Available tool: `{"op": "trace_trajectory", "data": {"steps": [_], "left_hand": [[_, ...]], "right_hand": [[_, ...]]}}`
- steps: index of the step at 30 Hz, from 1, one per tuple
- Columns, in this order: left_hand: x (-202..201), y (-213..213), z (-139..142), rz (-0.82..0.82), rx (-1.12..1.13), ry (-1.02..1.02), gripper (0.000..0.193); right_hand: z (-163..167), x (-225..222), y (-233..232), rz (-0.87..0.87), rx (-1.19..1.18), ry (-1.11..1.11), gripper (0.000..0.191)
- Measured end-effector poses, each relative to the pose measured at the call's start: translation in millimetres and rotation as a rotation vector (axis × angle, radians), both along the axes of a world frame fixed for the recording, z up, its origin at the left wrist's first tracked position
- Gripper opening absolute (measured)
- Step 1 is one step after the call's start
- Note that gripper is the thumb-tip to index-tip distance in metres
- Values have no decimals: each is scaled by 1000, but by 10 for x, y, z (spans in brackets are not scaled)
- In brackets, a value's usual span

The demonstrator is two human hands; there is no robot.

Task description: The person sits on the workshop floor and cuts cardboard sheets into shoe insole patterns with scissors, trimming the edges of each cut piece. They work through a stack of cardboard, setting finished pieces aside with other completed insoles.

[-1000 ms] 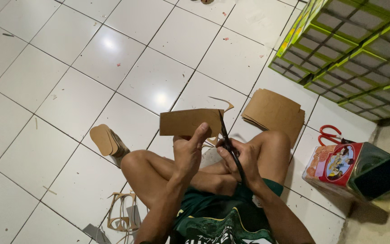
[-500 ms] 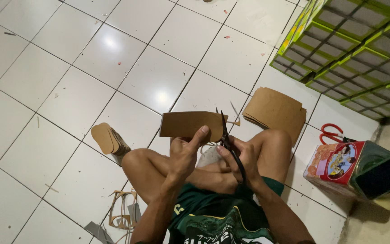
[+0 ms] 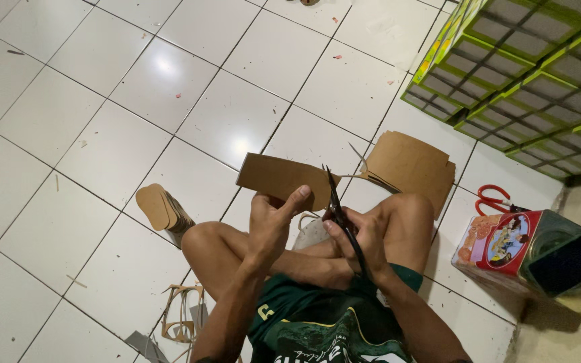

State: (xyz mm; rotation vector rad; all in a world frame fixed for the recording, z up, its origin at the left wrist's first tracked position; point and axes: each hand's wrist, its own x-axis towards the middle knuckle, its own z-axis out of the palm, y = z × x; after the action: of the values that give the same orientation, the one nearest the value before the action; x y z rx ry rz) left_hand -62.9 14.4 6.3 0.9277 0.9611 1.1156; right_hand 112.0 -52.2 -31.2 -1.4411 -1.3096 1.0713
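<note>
The left hand (image 3: 272,225) sits just left of the frame's centre, its fingers curled shut around the lower edge of one brown cardboard piece (image 3: 284,180), thumb pressed up against the near face. The right hand (image 3: 364,238), just right of centre, is closed through the handles of one pair of dark scissors (image 3: 339,208); the blades point up toward the top of the frame and meet the right end of the cardboard piece, which is held level above the person's bent knees. A thin curled strip (image 3: 358,165) hangs off the cut edge at the blade tips.

Right of centre, beyond the right knee, lies one stack of flat cardboard sheets (image 3: 411,165) on the white tiled floor (image 3: 102,121); how many sheets are in it cannot be told. At the left middle, beside the left knee, stands one small pile of rounded cardboard cut-outs (image 3: 159,207), fanned so several edges show. At the bottom, left of centre, one tangle of leftover cardboard strips (image 3: 181,323) lies by the left arm.

At the right edge there is one square tin (image 3: 526,249) with a red printed side, tipped over with its dark mouth facing right. Just above it lies a second pair of scissors, with red handles (image 3: 495,199). The upper right corner holds one stack of green-edged grid trays (image 3: 526,67).
</note>
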Motion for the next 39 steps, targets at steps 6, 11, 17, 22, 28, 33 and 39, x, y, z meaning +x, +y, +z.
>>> {"op": "trace_trajectory", "data": {"steps": [6,11,17,22,28,33,39], "left_hand": [[92,-40,-76,88,83,109,32],[1,-41,-89,1,111,188,33],[-55,-11,-4,-91,123,183,34],[-100,39,27,-152,107,107,34],[-149,75,-39,-159,111,148,35],[-176,105,-44,-159,111,258,33],[-193,152,55,-241,174,174,32]], "right_hand": [[-23,-10,52,25,67,102,28],[-39,-1,68,-24,-21,63,28],[-44,19,45,-10,21,74,30],[-3,49,17,9,-3,25,30],[50,48,-1,7,18,-34,30],[65,60,-10,24,25,-19,28],[56,74,-17,29,56,-30,27]]}}
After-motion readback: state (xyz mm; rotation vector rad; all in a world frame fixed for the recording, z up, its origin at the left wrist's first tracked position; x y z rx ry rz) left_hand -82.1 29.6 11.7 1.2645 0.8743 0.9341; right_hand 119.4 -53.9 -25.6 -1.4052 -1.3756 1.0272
